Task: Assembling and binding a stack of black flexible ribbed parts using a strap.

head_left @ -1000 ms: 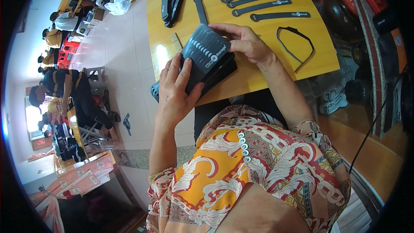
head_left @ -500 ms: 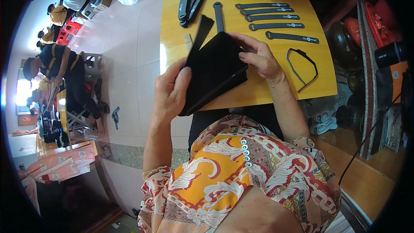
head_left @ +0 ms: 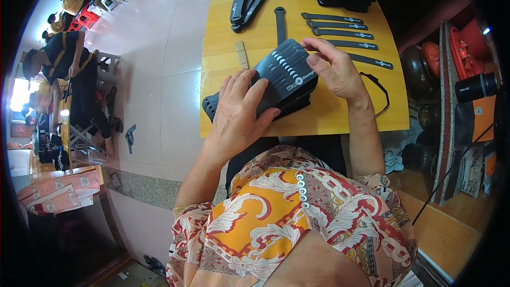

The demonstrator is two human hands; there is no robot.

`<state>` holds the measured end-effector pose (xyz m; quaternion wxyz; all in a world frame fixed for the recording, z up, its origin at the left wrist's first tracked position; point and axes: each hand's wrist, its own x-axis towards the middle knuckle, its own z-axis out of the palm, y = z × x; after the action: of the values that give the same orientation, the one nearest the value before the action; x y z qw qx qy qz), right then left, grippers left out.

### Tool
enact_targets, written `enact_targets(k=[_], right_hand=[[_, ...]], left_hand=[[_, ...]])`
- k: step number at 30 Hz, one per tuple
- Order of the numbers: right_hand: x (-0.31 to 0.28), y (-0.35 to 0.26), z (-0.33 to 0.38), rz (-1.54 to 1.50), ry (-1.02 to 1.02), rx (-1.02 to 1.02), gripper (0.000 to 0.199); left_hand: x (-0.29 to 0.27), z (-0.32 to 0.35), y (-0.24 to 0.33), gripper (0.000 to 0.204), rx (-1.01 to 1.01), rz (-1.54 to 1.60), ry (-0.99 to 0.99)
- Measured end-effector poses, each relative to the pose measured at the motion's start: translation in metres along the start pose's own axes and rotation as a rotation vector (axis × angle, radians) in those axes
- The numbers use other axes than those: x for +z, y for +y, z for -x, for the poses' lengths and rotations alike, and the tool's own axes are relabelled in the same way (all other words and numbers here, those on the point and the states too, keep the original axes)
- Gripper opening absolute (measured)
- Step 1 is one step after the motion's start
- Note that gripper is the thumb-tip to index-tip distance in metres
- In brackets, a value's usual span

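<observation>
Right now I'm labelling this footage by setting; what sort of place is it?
Probably a workshop: a row of black straps lies on a yellow table, a second table holds more dark items, and another person is beside it.

A patterned blouse (head_left: 249, 196) is worn, printed in orange, red and white with curling leaves and chain links; its sleeves (head_left: 187, 234) are cut short, and round buttons (head_left: 302, 191) are lined down the front.
</observation>
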<state>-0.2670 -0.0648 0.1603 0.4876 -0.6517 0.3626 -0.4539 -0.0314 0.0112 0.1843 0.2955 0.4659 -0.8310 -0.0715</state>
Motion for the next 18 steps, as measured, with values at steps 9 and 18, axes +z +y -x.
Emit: enact_targets(k=[9, 18], right_hand=[[0.013, -0.012, -0.003, 0.493, 0.097, -0.147, 0.033], [0.02, -0.029, -0.001, 0.783, 0.15, -0.139, 0.05]], left_hand=[[-0.006, 0.03, -0.022, 0.037, -0.072, 0.504, 0.699], [0.009, 0.086, -0.048, 0.072, -0.274, 0.91, 0.427]])
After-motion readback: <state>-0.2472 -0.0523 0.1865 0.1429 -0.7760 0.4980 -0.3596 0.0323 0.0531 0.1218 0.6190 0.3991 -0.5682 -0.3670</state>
